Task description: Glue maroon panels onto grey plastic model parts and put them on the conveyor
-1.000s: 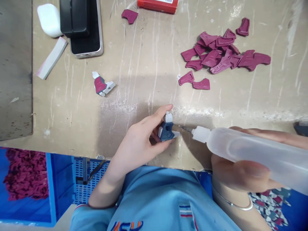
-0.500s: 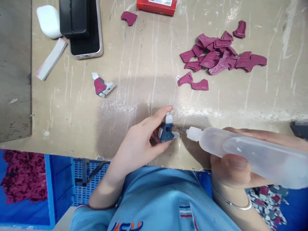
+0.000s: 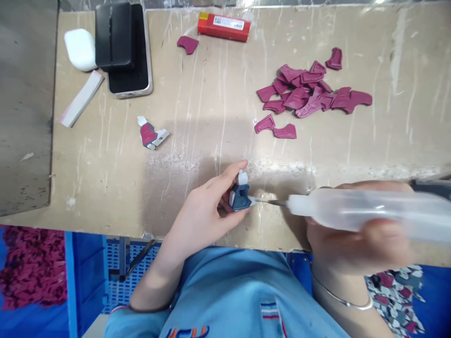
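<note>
Between the thumb and fingers of my left hand (image 3: 207, 209) is a small dark blue and white plastic part (image 3: 241, 195), its recessed face turned up. My right hand (image 3: 359, 244) is wrapped round a translucent squeeze bottle (image 3: 355, 209) with a white cap and a thin metal needle tip. The needle points left, its end close to the right side of the plastic part; whether they touch I cannot tell. A similar part with a maroon panel (image 3: 148, 134) lies on the table to the left. Several loose maroon pieces (image 3: 298, 97) form a pile beyond my hands.
On the table (image 3: 211, 94) are a red box (image 3: 224, 26), one maroon piece (image 3: 188, 44), a black case on a phone (image 3: 144, 77), a white case (image 3: 80, 49) and a pale strip (image 3: 81, 98). Blue bins (image 3: 86, 277) of parts stand below the front edge.
The bottle has turned more level and its needle has drawn back to the right, away from the blue part. My left hand still holds the part. The view has shifted slightly.
</note>
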Available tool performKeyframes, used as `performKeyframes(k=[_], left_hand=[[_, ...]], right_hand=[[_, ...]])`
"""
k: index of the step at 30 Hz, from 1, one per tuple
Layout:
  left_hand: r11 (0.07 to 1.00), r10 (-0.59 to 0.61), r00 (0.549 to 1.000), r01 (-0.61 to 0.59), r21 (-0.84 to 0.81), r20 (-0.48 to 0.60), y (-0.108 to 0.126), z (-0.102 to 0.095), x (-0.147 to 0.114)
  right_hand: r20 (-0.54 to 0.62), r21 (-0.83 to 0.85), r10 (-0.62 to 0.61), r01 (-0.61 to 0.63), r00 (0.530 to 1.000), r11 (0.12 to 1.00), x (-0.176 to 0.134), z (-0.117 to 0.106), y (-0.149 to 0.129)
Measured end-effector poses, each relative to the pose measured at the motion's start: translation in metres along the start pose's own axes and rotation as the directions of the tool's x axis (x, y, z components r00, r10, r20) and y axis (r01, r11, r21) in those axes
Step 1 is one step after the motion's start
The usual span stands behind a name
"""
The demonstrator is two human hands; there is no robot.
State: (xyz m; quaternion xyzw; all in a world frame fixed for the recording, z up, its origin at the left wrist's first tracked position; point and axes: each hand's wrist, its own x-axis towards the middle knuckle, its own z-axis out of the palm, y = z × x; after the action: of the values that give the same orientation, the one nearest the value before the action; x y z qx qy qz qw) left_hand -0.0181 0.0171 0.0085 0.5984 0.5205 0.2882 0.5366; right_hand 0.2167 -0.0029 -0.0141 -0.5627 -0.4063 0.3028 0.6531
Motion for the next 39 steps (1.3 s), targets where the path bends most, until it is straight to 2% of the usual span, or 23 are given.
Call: performKeyframes(k=[1,2,3,4,5,6,7,8,10,11,12,13,14,15,16,17,18,21,24,29,34,37,39], left_hand=[[1.0,-0.005,1.0,0.005,0.001,-0.004,-0.001,0.0,-0.001],[1.0,-0.01,1.0,0.01,0.0,-0.006,-0.001,-0.001,-0.001],[1.0,-0.016,1.0,0.016,-0.005,-0.004,-0.002,-0.001,-0.002],[1.0,-0.021,1.0,0.021,-0.01,0.0,-0.002,-0.001,-0.002],[1.0,-0.025,1.0,0.025,-0.014,0.007,-0.003,-0.002,-0.002],[0.999,-0.028,1.0,0.029,-0.018,0.013,-0.003,-0.002,-0.002],[0.999,-0.033,0.999,0.034,-0.019,0.018,-0.002,-0.002,-0.001],[0.999,-0.037,0.999,0.038,-0.018,0.019,-0.002,-0.002,-0.001],[0.999,-0.044,0.999,0.044,-0.014,0.016,-0.001,-0.002,0.0],[0.999,-0.049,0.999,0.049,-0.014,0.017,0.0,-0.002,0.001],[0.998,-0.053,0.998,0.054,-0.013,0.02,0.0,-0.002,0.001],[0.998,-0.059,0.998,0.059,-0.011,0.024,0.0,-0.002,0.001],[0.998,-0.064,0.997,0.064,-0.011,0.032,0.0,-0.003,0.002],[0.998,-0.068,0.997,0.069,-0.011,0.04,0.0,-0.003,0.002],[0.997,-0.072,0.996,0.072,-0.011,0.046,-0.001,-0.003,0.002],[0.997,-0.075,0.996,0.075,-0.009,0.051,-0.001,-0.003,0.002],[0.997,-0.078,0.996,0.078,-0.007,0.054,-0.002,-0.003,0.002],[0.997,-0.083,0.996,0.083,-0.002,0.041,-0.004,-0.002,0.003],[0.997,-0.078,0.996,0.078,-0.006,0.031,-0.005,-0.001,0.002],[0.999,-0.043,0.998,0.042,0.019,0.045,-0.003,0.0,0.003],[0.999,-0.027,0.999,0.025,0.033,0.038,-0.001,-0.001,0.004],[0.999,-0.028,0.999,0.027,0.029,0.017,0.001,0.0,0.003],[0.999,-0.038,0.999,0.038,0.027,0.004,0.001,0.001,0.002]], right_hand=[[0.034,0.16,0.135,-0.139,0.99,0.977,0.01,-0.003,-0.001],[0.115,0.393,0.327,-0.345,0.938,0.852,0.022,-0.007,-0.002],[0.296,0.626,0.51,-0.567,0.808,0.535,0.036,-0.012,-0.003],[0.526,0.746,0.584,-0.665,0.618,0.032,0.049,-0.017,-0.005],[0.723,0.677,0.519,-0.615,0.455,-0.404,0.061,-0.022,-0.006],[0.829,0.558,0.413,-0.52,0.376,-0.647,0.069,-0.026,-0.007],[0.877,0.468,0.334,-0.461,0.345,-0.754,0.074,-0.029,-0.008],[0.89,0.431,0.291,-0.442,0.35,-0.786,0.074,-0.03,-0.009],[0.87,0.481,0.294,-0.553,0.396,-0.68,0.065,-0.027,-0.011],[0.851,0.526,0.329,-0.686,0.41,-0.503,0.057,-0.023,-0.012],[0.806,0.548,0.38,-0.815,0.454,-0.188,0.049,-0.019,-0.013],[0.729,0.484,0.425,-0.843,0.537,0.235,0.042,-0.013,-0.013],[0.644,0.302,0.408,-0.704,0.648,0.643,0.038,-0.007,-0.013],[0.584,0.056,0.322,-0.432,0.745,0.9,0.037,0.0,-0.012],[0.565,-0.159,0.194,-0.125,0.802,0.979,0.039,0.007,-0.01],[0.59,-0.319,0.065,0.158,0.805,0.934,0.043,0.014,-0.007],[0.639,-0.424,-0.023,0.377,0.769,0.823,0.051,0.02,-0.004],[0.789,-0.469,-0.104,0.702,0.606,0.536,0.074,0.03,0.005],[0.847,-0.424,-0.123,0.796,0.518,0.431,0.083,0.027,0.007],[0.915,-0.323,-0.12,0.877,0.385,0.355,0.079,0.015,-0.003],[0.948,-0.186,-0.214,0.955,0.236,0.23,0.091,0.013,-0.006],[0.944,-0.108,-0.271,0.951,0.19,0.291,0.088,0.013,-0.008],[0.905,-0.054,-0.367,0.912,0.217,0.406,0.075,0.014,-0.013]])
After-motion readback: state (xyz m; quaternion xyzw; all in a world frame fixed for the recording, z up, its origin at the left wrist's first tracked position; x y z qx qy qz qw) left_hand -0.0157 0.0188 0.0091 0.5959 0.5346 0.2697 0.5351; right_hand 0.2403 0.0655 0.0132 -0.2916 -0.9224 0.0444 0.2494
